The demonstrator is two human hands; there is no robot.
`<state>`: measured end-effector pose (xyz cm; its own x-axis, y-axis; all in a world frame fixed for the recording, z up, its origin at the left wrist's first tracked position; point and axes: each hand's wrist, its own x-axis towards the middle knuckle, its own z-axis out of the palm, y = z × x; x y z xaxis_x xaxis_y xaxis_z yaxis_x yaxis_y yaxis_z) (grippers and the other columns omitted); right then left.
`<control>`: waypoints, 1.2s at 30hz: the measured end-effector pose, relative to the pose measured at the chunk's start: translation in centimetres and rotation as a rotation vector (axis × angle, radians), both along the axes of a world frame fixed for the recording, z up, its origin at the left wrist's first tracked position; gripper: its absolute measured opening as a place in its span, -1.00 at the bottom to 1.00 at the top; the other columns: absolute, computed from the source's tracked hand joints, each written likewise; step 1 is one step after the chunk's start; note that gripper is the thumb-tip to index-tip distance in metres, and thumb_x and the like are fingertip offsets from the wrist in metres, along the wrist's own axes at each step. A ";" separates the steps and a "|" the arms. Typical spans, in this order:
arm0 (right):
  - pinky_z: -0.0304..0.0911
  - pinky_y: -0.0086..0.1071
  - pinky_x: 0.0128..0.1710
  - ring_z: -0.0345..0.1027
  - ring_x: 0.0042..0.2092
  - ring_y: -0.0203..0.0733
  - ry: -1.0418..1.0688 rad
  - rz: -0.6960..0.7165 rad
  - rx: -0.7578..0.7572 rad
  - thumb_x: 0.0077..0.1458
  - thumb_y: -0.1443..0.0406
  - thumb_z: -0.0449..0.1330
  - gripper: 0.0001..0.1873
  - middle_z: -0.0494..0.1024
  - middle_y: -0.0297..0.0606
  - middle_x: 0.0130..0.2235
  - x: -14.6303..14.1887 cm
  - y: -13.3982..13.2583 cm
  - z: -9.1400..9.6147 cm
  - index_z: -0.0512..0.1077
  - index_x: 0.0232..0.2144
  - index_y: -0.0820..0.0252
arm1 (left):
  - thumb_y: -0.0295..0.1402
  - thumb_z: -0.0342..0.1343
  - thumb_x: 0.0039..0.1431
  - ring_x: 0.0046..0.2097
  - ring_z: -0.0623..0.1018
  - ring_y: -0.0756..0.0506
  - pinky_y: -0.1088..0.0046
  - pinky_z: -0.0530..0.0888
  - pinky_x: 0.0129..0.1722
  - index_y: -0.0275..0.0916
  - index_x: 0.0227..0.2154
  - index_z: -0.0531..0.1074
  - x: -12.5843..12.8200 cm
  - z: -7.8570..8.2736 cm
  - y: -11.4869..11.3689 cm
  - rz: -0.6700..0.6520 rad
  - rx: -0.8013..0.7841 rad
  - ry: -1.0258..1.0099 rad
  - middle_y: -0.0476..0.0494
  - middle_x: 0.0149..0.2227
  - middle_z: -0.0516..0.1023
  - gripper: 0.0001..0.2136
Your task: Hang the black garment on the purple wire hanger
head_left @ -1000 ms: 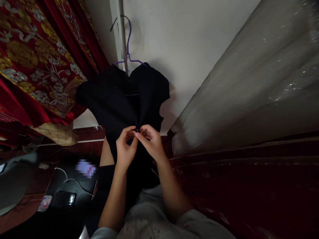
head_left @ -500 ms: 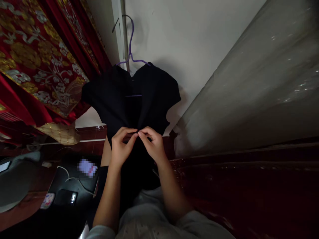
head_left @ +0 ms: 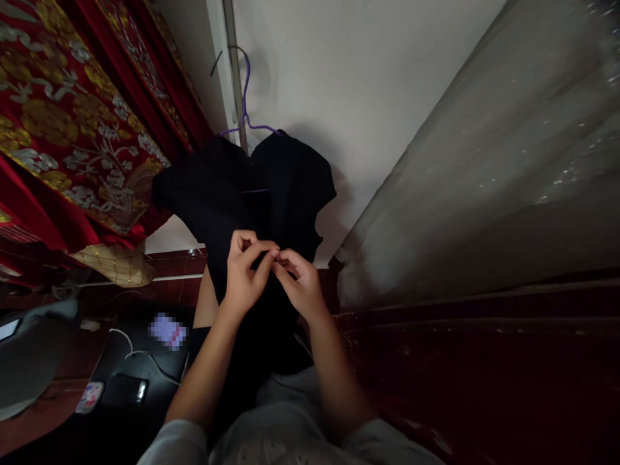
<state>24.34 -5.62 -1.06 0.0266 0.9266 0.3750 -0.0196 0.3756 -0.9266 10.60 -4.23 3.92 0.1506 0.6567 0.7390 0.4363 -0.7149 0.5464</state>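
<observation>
A black short-sleeved garment (head_left: 300, 174) hangs open at the neck on a purple wire hanger (head_left: 246, 97), with its front toward me. At the middle of its front, my left hand (head_left: 247, 268) pinches thumb and forefinger together. My right hand (head_left: 299, 281) meets it there in a pinch of its own, fingertips almost touching the left ones. Both hands seem to grip the front edge of the dark cloth; whether a button lies between the fingertips is too dark and small to tell.
At left hangs a red cloth with gold and silver embroidery (head_left: 72, 116). Below it, a black surface (head_left: 159, 365) bears a phone (head_left: 126, 389), a blurred bright item (head_left: 168, 330) and a white cable (head_left: 128, 342). Plastic sheeting (head_left: 460, 194) slopes down on the right, before a white wall (head_left: 339, 77).
My left hand has moved slightly up and right, its fingers now overlapping near the right fingertips. The hanger and garment appear shifted a little left and lower in view.
</observation>
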 end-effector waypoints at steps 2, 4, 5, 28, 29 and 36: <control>0.34 -0.36 -0.20 0.43 -0.22 -0.22 -0.052 0.002 0.021 0.26 0.17 0.25 -0.84 0.52 -0.27 -0.28 0.2 0.0 0.1 0.48 -0.28 0.15 | -0.30 0.18 0.41 -0.12 0.45 -0.12 0.30 0.49 -0.10 -0.20 -0.24 0.57 0.0 1.9 2.4 0.052 0.076 -0.005 -0.13 -0.23 0.39 -0.87; 0.33 -0.34 -0.20 0.42 -0.25 -0.22 -0.130 0.057 0.025 0.23 0.18 0.27 -0.83 0.52 -0.28 -0.32 0.6 -0.1 0.1 0.46 -0.33 0.15 | -0.26 0.16 0.43 -0.11 0.46 -0.14 0.26 0.48 -0.04 -0.20 -0.26 0.53 -0.3 4.1 5.8 0.082 0.152 -0.020 -0.13 -0.26 0.41 -0.84; 0.33 -0.34 -0.21 0.42 -0.26 -0.21 -0.166 0.101 0.016 0.22 0.18 0.27 -0.82 0.52 -0.29 -0.33 0.9 -0.2 0.0 0.46 -0.35 0.15 | -0.22 0.14 0.43 -0.09 0.47 -0.15 0.23 0.48 0.00 -0.20 -0.26 0.51 -0.5 5.2 7.7 0.094 0.188 -0.023 -0.13 -0.25 0.42 -0.82; 0.34 -0.38 -0.24 0.37 -0.34 -0.27 -0.355 -0.230 0.439 0.36 0.10 0.19 -0.73 0.39 -0.35 -0.45 -1.3 9.2 13.5 0.49 -0.30 0.15 | -0.09 -0.13 0.55 -0.05 0.59 -0.14 0.16 0.54 0.01 -0.14 -0.06 0.42 -3.1 5.9 11.6 -0.079 0.477 0.018 -0.15 -0.16 0.54 -0.69; 0.33 -0.38 -0.24 0.37 -0.32 -0.27 -0.316 -0.233 0.442 0.37 0.07 0.17 -0.70 0.37 -0.35 -0.44 -1.7 9.4 13.1 0.48 -0.29 0.15 | -0.10 -0.13 0.56 -0.09 0.57 -0.13 0.17 0.54 -0.02 -0.13 -0.08 0.43 -3.0 5.8 11.7 -0.070 0.491 0.002 -0.15 -0.18 0.54 -0.70; 0.32 -0.38 -0.26 0.39 -0.25 -0.28 -0.084 -0.264 0.434 0.36 -0.11 0.07 -0.52 0.33 -0.35 -0.38 -3.8 11.1 12.1 0.38 -0.33 0.16 | -0.23 -0.15 0.56 -0.14 0.49 -0.12 0.23 0.45 -0.14 -0.15 -0.14 0.48 -2.3 3.3 12.1 0.106 0.475 0.037 -0.18 -0.20 0.46 -0.71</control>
<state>20.54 5.44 11.00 0.1921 0.6509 0.7345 0.1954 0.7080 -0.6786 8.30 7.86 7.19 0.1330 0.2614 0.9560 0.5330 -0.8321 0.1533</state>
